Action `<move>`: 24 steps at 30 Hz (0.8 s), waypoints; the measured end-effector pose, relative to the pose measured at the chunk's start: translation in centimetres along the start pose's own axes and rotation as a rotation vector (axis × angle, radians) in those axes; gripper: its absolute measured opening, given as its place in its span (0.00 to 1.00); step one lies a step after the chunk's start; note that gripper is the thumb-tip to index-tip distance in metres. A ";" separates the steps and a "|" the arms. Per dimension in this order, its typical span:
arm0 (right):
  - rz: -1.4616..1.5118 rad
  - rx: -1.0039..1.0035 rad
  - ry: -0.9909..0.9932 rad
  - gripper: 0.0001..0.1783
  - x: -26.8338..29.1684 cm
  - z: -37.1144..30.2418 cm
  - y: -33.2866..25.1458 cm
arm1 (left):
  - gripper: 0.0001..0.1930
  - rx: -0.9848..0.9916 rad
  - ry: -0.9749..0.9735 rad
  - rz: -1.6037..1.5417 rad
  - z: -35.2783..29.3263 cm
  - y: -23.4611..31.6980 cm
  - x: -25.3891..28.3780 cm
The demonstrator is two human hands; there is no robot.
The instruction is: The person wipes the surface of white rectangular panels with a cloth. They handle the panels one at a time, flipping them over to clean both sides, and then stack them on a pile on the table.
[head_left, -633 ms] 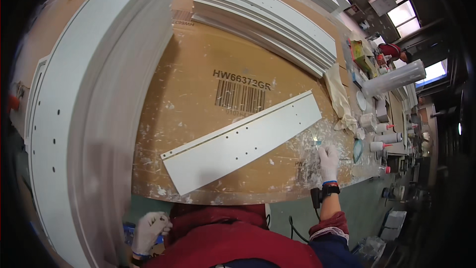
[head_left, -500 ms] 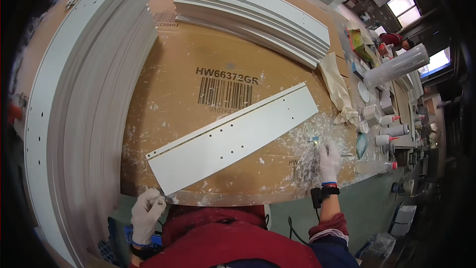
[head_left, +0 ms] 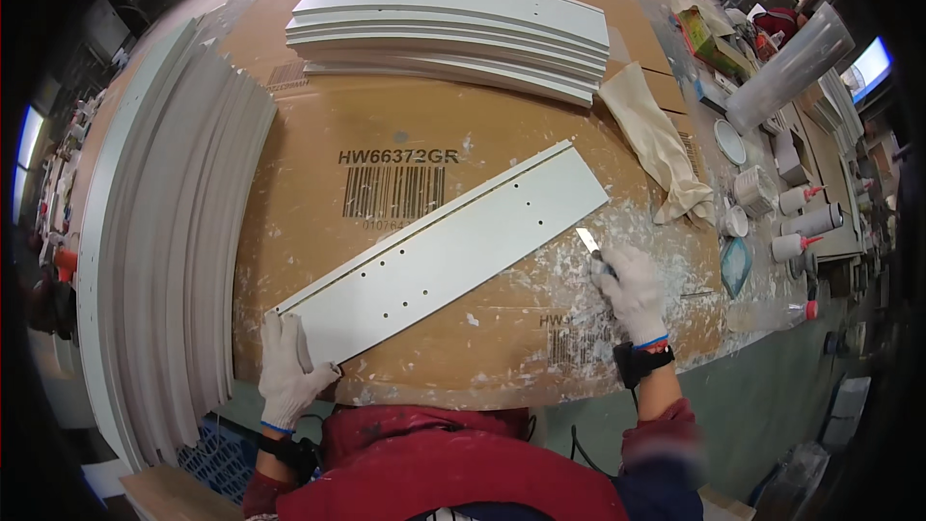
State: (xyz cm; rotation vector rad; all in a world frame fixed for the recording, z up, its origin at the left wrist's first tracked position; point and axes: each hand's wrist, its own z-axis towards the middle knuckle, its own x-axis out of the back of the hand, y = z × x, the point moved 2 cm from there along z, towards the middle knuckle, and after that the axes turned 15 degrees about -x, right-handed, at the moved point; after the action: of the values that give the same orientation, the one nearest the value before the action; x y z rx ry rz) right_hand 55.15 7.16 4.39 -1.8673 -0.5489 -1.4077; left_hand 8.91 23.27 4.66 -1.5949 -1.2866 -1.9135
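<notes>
A long white panel [head_left: 463, 241] lies slantwise on the cardboard, with a narrow groove along its far edge and several small round holes. My left hand [head_left: 289, 367], in a white knit glove, grips the panel's near left end, fingers at the far corner and thumb by the near one. My right hand [head_left: 632, 294], gloved too, is closed around a small knife [head_left: 587, 240]. Its short metal blade points up and left, just off the panel's right end; the handle is mostly hidden in my fingers.
Tall stacked white boards [head_left: 183, 232] stand at the left, and another panel stack [head_left: 449, 29] lies at the back. A cream cloth [head_left: 661, 150], a clear plastic roll [head_left: 791, 68], glue bottles [head_left: 796, 198] and a clear bottle [head_left: 772, 315] occupy the right side. White flecks cover the cardboard [head_left: 502, 347].
My left hand has come up from the table's near edge onto the panel's left end. My right hand has turned the knife so its blade shows clearly. The view has shifted.
</notes>
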 end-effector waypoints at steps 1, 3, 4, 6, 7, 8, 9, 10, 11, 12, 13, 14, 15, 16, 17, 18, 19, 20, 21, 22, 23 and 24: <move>0.054 -0.028 0.123 0.25 0.2 0.1 0.7 | 0.48 -0.007 -0.012 0.002 0.2 0.0 0.1; 0.152 -0.080 0.378 0.23 0.7 0.7 2.3 | 0.50 0.023 -0.075 0.042 0.9 0.1 0.2; -0.006 -0.120 0.540 0.25 1.6 0.9 1.6 | 0.50 0.047 -0.108 0.063 0.9 0.0 0.2; 0.019 -0.136 0.512 0.27 2.6 1.3 0.7 | 0.51 0.046 -0.117 0.054 1.0 -0.4 0.2; 0.031 -0.147 0.497 0.28 2.7 1.1 0.5 | 0.52 0.045 -0.125 0.049 1.0 -0.6 0.1; -0.043 -0.117 0.434 0.29 1.9 0.8 -0.2 | 0.52 0.030 -0.118 0.050 0.9 -0.9 -0.1; -0.115 -0.085 0.370 0.29 0.9 0.4 -1.4 | 0.52 0.016 -0.110 0.051 0.8 -1.3 -0.2; -0.195 -0.055 0.306 0.29 0.2 -0.2 -2.2 | 0.52 -0.001 -0.104 0.044 0.6 -1.6 -0.4; -0.211 -0.101 0.298 0.28 -0.5 -0.3 -2.4 | 0.51 -0.012 -0.096 0.033 0.5 -1.8 -0.5; -0.227 -0.146 0.289 0.26 -1.5 -0.3 -2.4 | 0.50 -0.023 -0.087 0.022 0.3 -1.9 -0.6; -0.236 -0.187 0.279 0.25 -2.6 -0.2 -2.3 | 0.49 -0.030 -0.077 0.019 0.1 -2.2 -0.4; -0.119 -0.174 0.365 0.18 -2.9 -0.3 -2.3 | 0.48 -0.009 -0.040 -0.060 0.1 -2.3 -0.1; -0.088 -0.201 0.317 0.16 -3.2 -0.2 -2.3 | 0.47 0.011 -0.003 -0.139 0.3 -2.0 0.3; -0.065 -0.227 0.272 0.14 -2.8 0.0 -2.9 | 0.46 0.032 0.036 -0.225 0.3 -1.8 0.4; -0.042 -0.253 0.226 0.12 -2.5 0.1 -3.3 | 0.45 0.056 0.057 -0.216 0.3 -1.7 0.5; -0.008 -0.256 0.212 0.12 -2.5 0.1 -3.2 | 0.44 0.079 0.078 -0.206 0.3 -1.6 0.7; 0.030 -0.255 0.198 0.11 -2.7 0.2 -3.1 | 0.44 0.104 0.102 -0.192 0.4 -1.5 0.7; 0.067 -0.255 0.183 0.11 -2.7 0.3 -3.1 | 0.43 0.123 0.122 -0.166 0.5 -1.4 0.6; 0.086 -0.341 0.091 0.11 -2.5 0.3 -3.2 | 0.43 0.143 0.142 -0.140 0.8 -1.4 0.4; 0.103 -0.427 0.000 0.11 -1.9 0.2 -3.6 | 0.42 0.162 0.164 -0.115 0.9 -1.4 0.3; 0.120 -0.513 -0.090 0.11 -1.6 0.2 -3.8 | 0.42 0.212 0.233 -0.206 0.8 -2.0 0.0; 0.134 -0.480 -0.082 0.11 -1.4 0.1 -4.1 | 0.41 0.262 0.302 -0.296 0.6 -2.8 -0.3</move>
State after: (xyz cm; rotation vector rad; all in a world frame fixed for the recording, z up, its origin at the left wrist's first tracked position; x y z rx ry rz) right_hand 51.92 10.01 4.26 -2.2967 -0.1209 -1.4671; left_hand 7.34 25.09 3.17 -0.9886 -1.6252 -1.9570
